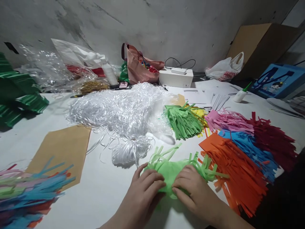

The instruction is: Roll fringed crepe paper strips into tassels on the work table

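A light green fringed tissue paper (170,173) lies on the white table in front of me, its cut strips spreading out to both sides. My left hand (149,189) has its fingers curled over the left part of the paper. On the right part, my right hand (188,187) grips it with thumb and bent fingers. Just past the right hand lies orange fringed paper (235,165). Beyond the hands sit a bundle of white shiny ribbon (131,149) and a darker green fringed bunch (184,121).
Blue (252,149), pink (231,121) and dark red (274,140) fringes lie at right. Multicoloured tassels (35,190) overlap a brown paper sheet (62,152) at left. A glue bottle (241,94), white box (176,78) and pink bag (140,68) stand farther back.
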Tool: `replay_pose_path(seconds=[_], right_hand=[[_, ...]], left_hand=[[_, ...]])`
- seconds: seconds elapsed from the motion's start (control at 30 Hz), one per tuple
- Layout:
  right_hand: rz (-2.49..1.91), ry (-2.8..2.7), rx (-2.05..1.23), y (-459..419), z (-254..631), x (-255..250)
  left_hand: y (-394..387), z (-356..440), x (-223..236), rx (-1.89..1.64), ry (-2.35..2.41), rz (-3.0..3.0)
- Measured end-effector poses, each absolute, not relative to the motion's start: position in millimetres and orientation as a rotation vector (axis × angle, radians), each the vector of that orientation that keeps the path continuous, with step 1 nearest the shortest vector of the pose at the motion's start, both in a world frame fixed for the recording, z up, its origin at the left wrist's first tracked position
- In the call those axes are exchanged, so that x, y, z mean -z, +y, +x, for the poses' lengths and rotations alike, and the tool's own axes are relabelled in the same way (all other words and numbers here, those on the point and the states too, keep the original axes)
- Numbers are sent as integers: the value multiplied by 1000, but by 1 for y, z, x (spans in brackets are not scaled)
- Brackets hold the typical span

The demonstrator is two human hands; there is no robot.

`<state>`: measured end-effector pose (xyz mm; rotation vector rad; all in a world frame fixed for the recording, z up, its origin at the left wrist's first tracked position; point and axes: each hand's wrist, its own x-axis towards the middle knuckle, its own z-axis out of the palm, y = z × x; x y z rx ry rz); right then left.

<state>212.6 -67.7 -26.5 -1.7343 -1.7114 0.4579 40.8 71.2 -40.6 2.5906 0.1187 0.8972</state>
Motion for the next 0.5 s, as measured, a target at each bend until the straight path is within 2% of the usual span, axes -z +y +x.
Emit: replay_pose_path(seconds=[0.1, 0.2, 0.33, 0.5], right_hand=[[-1753, -1711, -353, -68, 207, 33], [-1759, -1688, -319, -69, 202, 40], [-1774, -1615, -196, -67, 201, 45], [-1858, -1386, 183, -59, 217, 43]], left_hand=[[66, 36, 30, -1085, -115, 2813], [60, 33, 25, -965, -324, 2996], [55, 35, 40, -994, -212, 3031], [52, 37, 63, -1057, -62, 2975]])
